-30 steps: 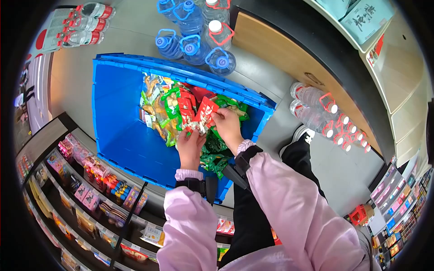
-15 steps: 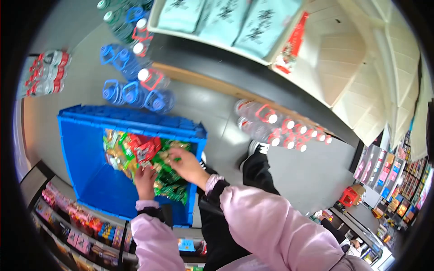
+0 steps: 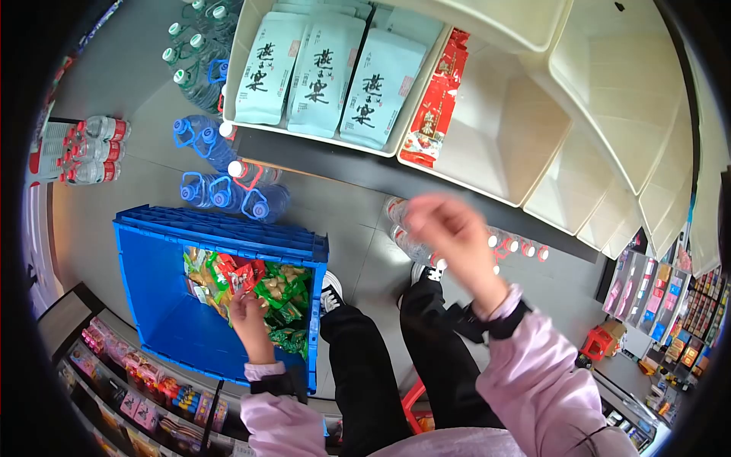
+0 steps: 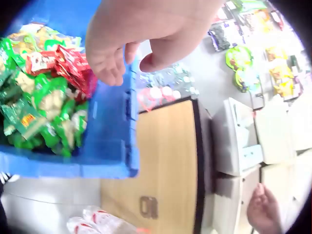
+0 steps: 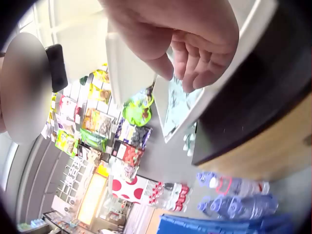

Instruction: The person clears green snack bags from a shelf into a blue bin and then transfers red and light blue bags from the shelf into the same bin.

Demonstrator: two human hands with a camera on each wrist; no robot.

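A blue crate point(image 3: 164, 320) stands on the floor, with red packets point(image 3: 237, 272) and green snack bags point(image 3: 283, 288) heaped at its right side. My left hand point(image 3: 251, 324) is over the crate beside the red packets; in the left wrist view its loosely bent fingers show nothing held. My right hand point(image 3: 457, 236), blurred, is raised in front of the shelf bins, its fingers loosely bent and empty. A single red packet point(image 3: 438, 107) lies in a white bin, beside a bin of pale blue bags point(image 3: 327, 76).
Blue-capped water jugs point(image 3: 226, 192) stand behind the crate, and more bottles point(image 3: 415, 245) lie below the shelf edge point(image 3: 320, 164). Packed shelves point(image 3: 145, 381) run along the lower left. My shoes point(image 3: 332, 293) are right of the crate. A red stool point(image 3: 411, 404) is near my legs.
The view has swung toward the shelf bins. My right hand has left the crate and moved right, up near the bins. The left hand has stayed over the crate near the red packets.
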